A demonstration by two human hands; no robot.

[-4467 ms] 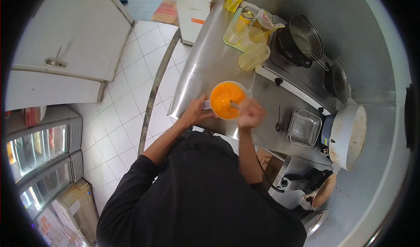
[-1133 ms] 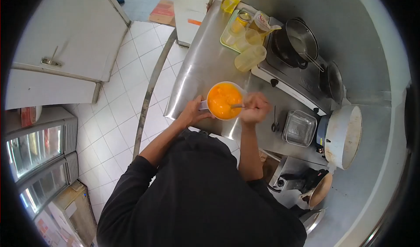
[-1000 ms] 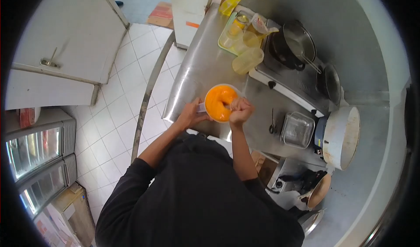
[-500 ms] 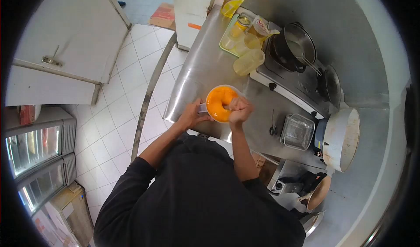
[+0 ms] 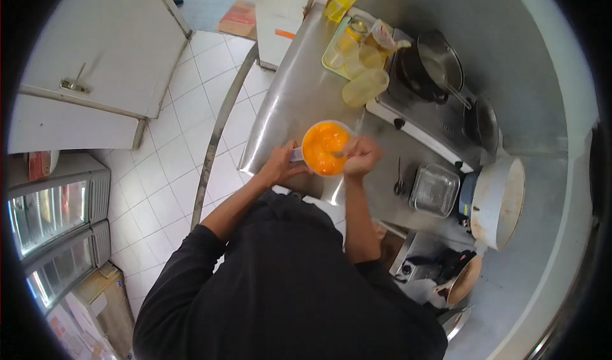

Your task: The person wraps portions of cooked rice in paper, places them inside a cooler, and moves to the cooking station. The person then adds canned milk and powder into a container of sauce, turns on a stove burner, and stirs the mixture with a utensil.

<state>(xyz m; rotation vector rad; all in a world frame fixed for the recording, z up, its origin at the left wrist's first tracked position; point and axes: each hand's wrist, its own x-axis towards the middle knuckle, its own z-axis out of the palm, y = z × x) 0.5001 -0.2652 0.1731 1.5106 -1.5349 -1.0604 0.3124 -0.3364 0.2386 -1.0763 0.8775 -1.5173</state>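
A clear plastic jug [image 5: 297,154] full of bright orange liquid [image 5: 322,142] is over the steel counter near its front edge. My left hand [image 5: 280,165] is closed around the jug's handle. At the jug's right rim, my right hand [image 5: 362,156] is closed and smeared by motion. It grips a utensil [image 5: 338,155] that dips into the liquid; its head is under the surface, so I cannot tell its exact kind. The liquid's surface is rippled and lumpy.
A tray [image 5: 329,59] with a can and pouches stands at the back, beside a yellowish plastic container [image 5: 365,88]. Along the wall are a stove [image 5: 414,130] and a dark pot [image 5: 440,60]. Scissors [image 5: 399,185] and a glass dish [image 5: 435,191] lie to the right.
My right hand has moved slightly right, to the jug's rim, and part of the utensil now shows. The ring-shaped swirl in the liquid has broken into ripples. My left hand keeps its hold.
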